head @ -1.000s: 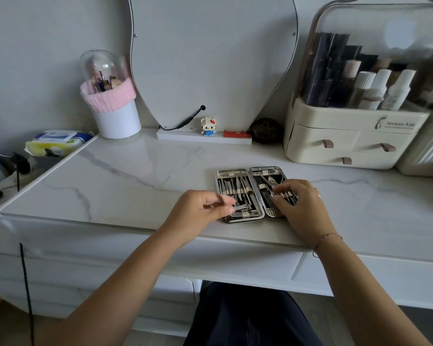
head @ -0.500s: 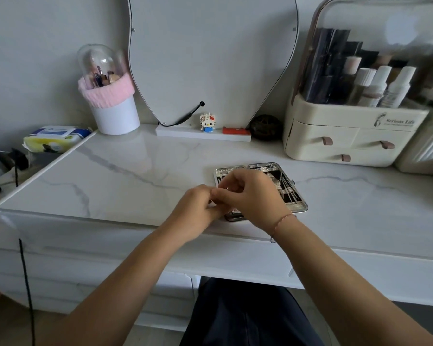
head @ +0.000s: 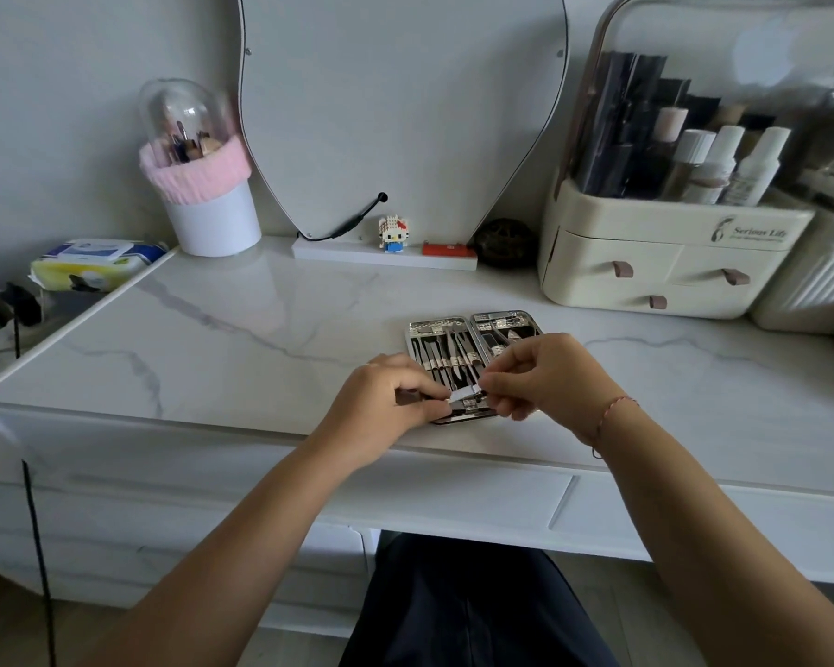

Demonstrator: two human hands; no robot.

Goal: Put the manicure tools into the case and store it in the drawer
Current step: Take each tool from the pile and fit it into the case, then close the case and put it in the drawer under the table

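Note:
An open metal manicure case lies flat on the marble tabletop, near its front edge. Rows of steel tools sit strapped in both halves. My left hand and my right hand meet over the near end of the case's left half. Between their fingertips is a small pale, silvery piece, pinched from both sides; whether it is a tool or a strap is unclear. The near edge of the case is hidden under my fingers. A closed white drawer front runs below the tabletop.
A cream cosmetics organiser with small drawers stands at the back right. A mirror on a white base, a small toy figure and a pink-trimmed brush holder line the back. A wipes pack lies left.
My right hand left the case's right half and crossed to join my left hand over the near left half. Both hands now pinch the small pale piece there.

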